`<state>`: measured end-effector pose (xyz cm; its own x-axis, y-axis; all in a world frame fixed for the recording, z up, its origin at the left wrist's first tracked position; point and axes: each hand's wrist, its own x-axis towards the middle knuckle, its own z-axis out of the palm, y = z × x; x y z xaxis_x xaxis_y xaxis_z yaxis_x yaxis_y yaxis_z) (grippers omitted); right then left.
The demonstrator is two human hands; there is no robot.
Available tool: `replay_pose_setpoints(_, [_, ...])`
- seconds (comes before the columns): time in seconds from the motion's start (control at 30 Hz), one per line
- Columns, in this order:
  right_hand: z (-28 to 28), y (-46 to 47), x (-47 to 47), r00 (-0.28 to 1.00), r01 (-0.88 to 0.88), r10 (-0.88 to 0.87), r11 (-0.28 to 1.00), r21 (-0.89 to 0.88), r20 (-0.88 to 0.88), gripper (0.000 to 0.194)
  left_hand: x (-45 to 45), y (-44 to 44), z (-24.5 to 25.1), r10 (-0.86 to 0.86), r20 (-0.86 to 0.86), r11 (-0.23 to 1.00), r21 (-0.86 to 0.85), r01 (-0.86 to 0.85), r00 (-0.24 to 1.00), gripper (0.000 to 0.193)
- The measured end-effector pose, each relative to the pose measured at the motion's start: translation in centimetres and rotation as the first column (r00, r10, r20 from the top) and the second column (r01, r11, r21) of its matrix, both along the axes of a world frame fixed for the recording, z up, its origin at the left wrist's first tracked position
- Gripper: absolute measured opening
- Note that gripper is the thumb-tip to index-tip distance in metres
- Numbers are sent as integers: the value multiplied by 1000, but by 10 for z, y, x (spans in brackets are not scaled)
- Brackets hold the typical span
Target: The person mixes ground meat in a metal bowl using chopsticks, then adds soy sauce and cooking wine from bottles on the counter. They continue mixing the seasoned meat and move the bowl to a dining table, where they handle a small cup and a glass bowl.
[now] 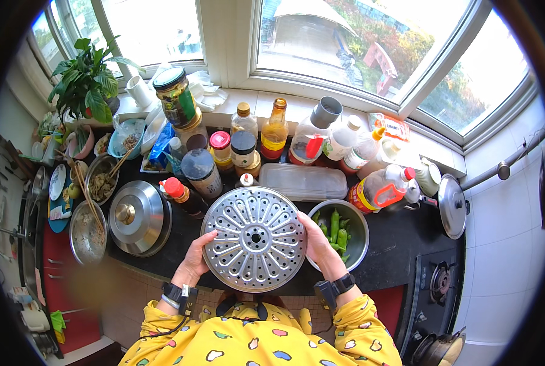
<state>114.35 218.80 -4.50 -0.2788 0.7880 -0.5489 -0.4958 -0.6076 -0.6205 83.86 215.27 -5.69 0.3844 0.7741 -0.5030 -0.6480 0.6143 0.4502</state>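
A round perforated metal steamer tray [255, 254] is held between my two hands, over the front edge of the black countertop [386, 256]. My left hand [198, 256] grips its left rim, thumb on top. At the upper right rim, my right hand [318, 240] holds it with the fingers mostly hidden beneath. Just right of the tray stands a metal bowl [363, 233] with green peppers [338, 228] in it, partly behind my right hand. To the left sits a lidded steel pot [139, 215]. A dark sauce bottle with a red cap [175, 187] stands between pot and tray.
Behind stand several bottles and jars, with a lidded plastic container [303, 180]. Bowls with chopsticks, among them a metal bowl [88, 235], are at left. A gas stove [430, 293] is at right, below a pan lid [453, 206]. Windows and a potted plant [87, 84] line the back.
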Motion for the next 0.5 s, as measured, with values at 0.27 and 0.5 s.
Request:
replay_pose_setpoints(0.27, [6, 10, 14, 840, -229, 85, 951, 207, 536, 56, 18, -15, -13, -59, 63, 998, -21, 60, 996, 56])
replay_pose_setpoints(0.5, [7, 48, 28, 460, -552, 233, 831, 70, 857, 56, 26, -29, -16, -81, 96, 995, -53, 86, 992, 55])
